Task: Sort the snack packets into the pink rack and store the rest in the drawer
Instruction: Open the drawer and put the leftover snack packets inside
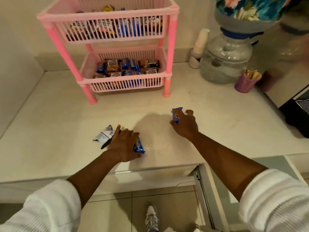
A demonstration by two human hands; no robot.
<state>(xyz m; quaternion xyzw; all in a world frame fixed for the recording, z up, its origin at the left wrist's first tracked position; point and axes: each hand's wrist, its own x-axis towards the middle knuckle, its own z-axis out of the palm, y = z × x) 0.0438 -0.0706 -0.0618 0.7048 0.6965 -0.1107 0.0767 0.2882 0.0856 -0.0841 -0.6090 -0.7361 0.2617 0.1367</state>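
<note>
From the head view, the pink rack (115, 47) stands at the back of the white tabletop (217, 128), and a wide bare stretch lies between its feet and the near edge. Below that edge the drawer (150, 176) is pulled out, in front of the rack. Well in front of the rack, the left hand (122, 146) lies with its fingers curled over a blue snack packet (138, 146) on the tabletop, just beside a white-and-black packet (105, 134) and a black pen (108, 141). In front and to the right of the rack, the right hand (184, 124) grips a second blue packet (176, 115), probably just off the surface. In the rack's lower tier, packets (128, 67) read "SALTED PEANUTS"; the blue ones' print is too blurred to read. Right of the rack stand a water dispenser (225, 59), a stack of cups (199, 46) and a purple cup (246, 82) of sticks.
</note>
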